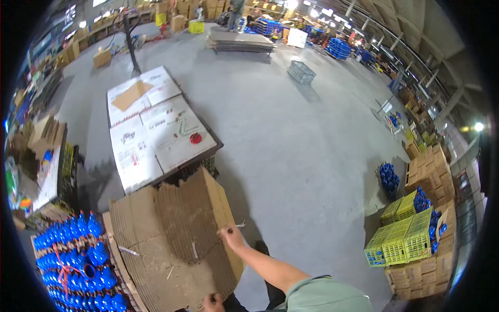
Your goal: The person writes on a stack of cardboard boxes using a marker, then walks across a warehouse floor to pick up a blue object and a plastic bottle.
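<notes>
A stack of flattened brown cardboard boxes (182, 218), seen along its ridged edges, stands right in front of me. My right hand (231, 238) is at its right side, fingers closed against the upper right edge. Whatever they may grip is too small to make out. Just beyond those fingers a short white strip (240, 225) sticks out. At the bottom of the view my left hand (212, 302) shows only in part, its fingers curled at the near edge of the stack. A white strip (195, 250) and another white strip (128, 251) lie across the cardboard.
Blue bottles (78, 265) stand packed in rows on the left. Beyond the cardboard is a table (156, 140) covered with white printed sheets, with a red round object (195, 138). Yellow crates (405, 239) stand on boxes at the right. A grey crate (301, 73) sits farther off.
</notes>
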Demonstrator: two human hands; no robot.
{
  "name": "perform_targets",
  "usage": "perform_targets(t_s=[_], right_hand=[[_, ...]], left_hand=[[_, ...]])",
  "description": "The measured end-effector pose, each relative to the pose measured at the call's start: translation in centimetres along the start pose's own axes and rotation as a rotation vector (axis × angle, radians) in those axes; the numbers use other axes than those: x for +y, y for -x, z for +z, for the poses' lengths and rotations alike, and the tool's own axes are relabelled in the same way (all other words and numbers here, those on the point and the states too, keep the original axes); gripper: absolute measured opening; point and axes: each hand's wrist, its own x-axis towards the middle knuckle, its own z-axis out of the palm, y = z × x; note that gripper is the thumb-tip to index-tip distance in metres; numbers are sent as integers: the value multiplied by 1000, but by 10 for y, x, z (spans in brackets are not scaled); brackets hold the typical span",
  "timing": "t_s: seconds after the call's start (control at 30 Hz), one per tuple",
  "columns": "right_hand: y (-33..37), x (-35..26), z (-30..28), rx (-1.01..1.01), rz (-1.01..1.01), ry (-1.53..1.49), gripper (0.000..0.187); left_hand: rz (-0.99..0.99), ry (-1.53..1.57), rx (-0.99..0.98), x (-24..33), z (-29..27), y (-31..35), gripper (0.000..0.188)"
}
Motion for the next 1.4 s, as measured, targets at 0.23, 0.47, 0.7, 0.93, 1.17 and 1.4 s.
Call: perform_targets(t_s=[0.23, 0.47, 0.7, 0.93, 1.17, 1.4], right_hand=[[135, -61, -137, -548, 571, -703, 50], [145, -82, -303, -728, 838, -879, 31], [139, -146, -399, -761, 661, -930, 22], [179, -172, -448, -683, 297, -578, 17], [229, -128, -499, -670, 130, -478, 17], [254, -192, -555, -774, -277, -398, 13]], left_hand=[[100, -146, -340, 143, 75, 37, 34], [-6, 58, -281, 288, 199, 117, 34], [114, 148, -493, 342, 256, 151, 34], [234, -203, -541, 350, 262, 190, 34], [259, -199, -640, 330, 297, 235, 40], [-200, 455, -968, 364, 343, 266, 63]])
